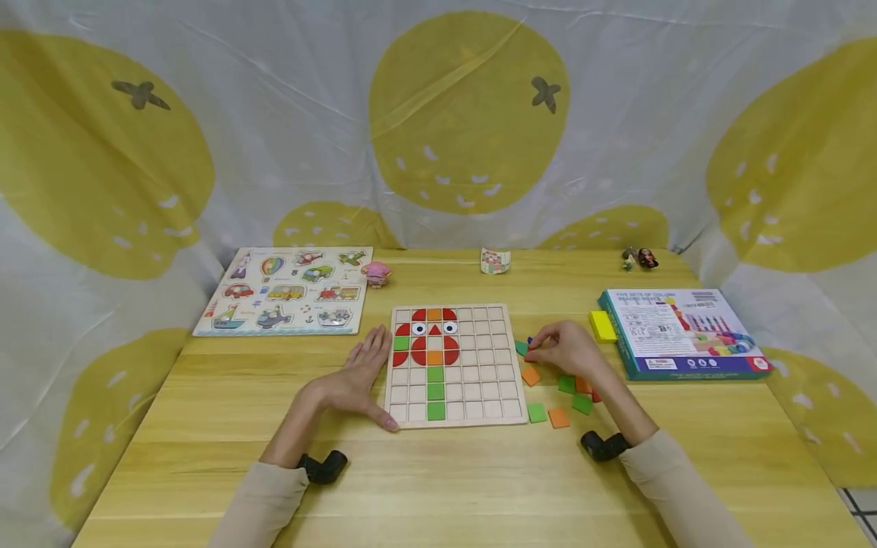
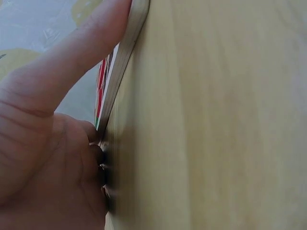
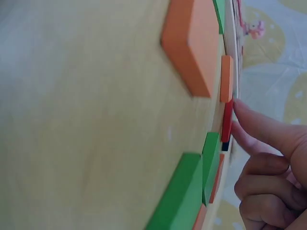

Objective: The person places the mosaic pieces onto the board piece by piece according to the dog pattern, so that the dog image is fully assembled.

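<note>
Right hand [image 1: 567,352] is working at the loose tiles [image 1: 582,403], thumb and forefinger nearly meeting, grip unclear; board [image 1: 491,371] is lying just left, left hand [image 1: 352,382] resting straight-fingered against its left edge.

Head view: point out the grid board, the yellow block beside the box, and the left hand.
Grid board [image 1: 473,371]: head view, on a bare square near its middle.
Yellow block [image 1: 603,326]: head view, on its top face.
Left hand [image 1: 348,386]: head view, on the back of the hand.
</note>
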The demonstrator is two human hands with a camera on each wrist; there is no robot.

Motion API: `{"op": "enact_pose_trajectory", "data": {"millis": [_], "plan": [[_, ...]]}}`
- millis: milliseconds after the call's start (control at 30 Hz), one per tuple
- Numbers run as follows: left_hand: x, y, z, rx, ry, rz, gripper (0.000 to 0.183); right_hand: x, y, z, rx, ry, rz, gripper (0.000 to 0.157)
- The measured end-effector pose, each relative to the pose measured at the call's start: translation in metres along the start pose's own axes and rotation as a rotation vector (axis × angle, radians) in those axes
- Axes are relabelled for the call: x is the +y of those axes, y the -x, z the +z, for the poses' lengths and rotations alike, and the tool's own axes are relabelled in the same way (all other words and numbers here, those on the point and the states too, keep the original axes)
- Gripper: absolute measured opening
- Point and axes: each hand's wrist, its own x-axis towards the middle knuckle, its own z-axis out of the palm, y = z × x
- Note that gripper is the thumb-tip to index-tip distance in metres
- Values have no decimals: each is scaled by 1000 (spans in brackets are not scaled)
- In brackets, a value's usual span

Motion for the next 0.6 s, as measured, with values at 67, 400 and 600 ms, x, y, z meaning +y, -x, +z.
{"op": "enact_pose_trajectory", "data": {"millis": [67, 400, 600], "plan": [[1, 0, 0, 0, 1, 3, 148, 2, 0, -3, -18, -2, 2, 15], [-1, -1, 1, -8, 1, -12, 149, 12, -1, -14, -75, -29, 14, 17], [-1, -2, 2, -5, 8, -6, 149, 9, 0, -12, -94, 31, -6, 16]]}}
